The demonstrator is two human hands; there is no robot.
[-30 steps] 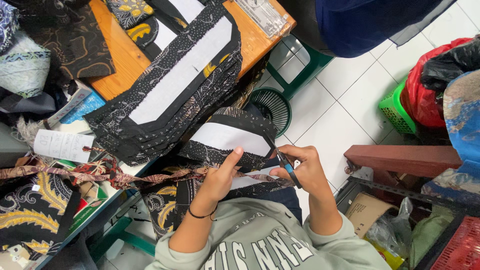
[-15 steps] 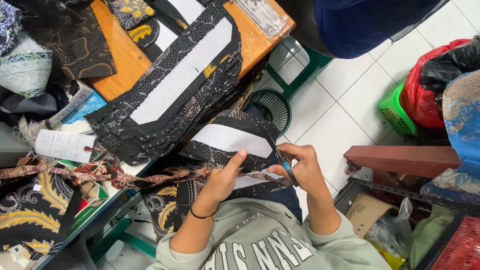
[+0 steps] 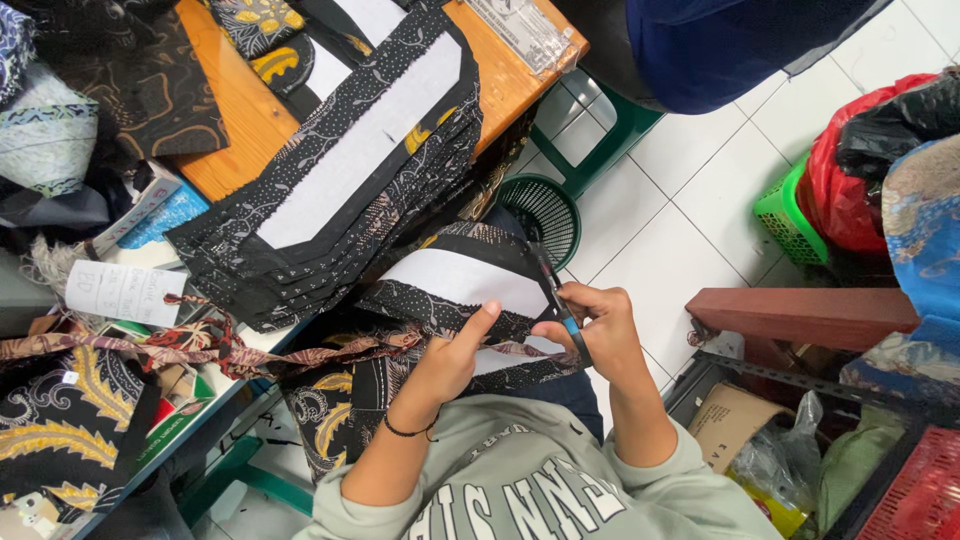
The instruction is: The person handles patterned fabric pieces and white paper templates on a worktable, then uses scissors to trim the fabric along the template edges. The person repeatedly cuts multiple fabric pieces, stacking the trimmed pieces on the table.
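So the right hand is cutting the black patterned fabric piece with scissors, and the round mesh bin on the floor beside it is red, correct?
Not quite: the mesh bin is dark green, not red, as the head view shows. The rest holds: the right hand works scissors on the black patterned fabric piece, which the left hand steadies.

A green mesh wastebasket (image 3: 545, 212) stands beside the wooden table (image 3: 240, 110).

White tiled floor (image 3: 690, 200) (orange table (image 3: 240, 120))
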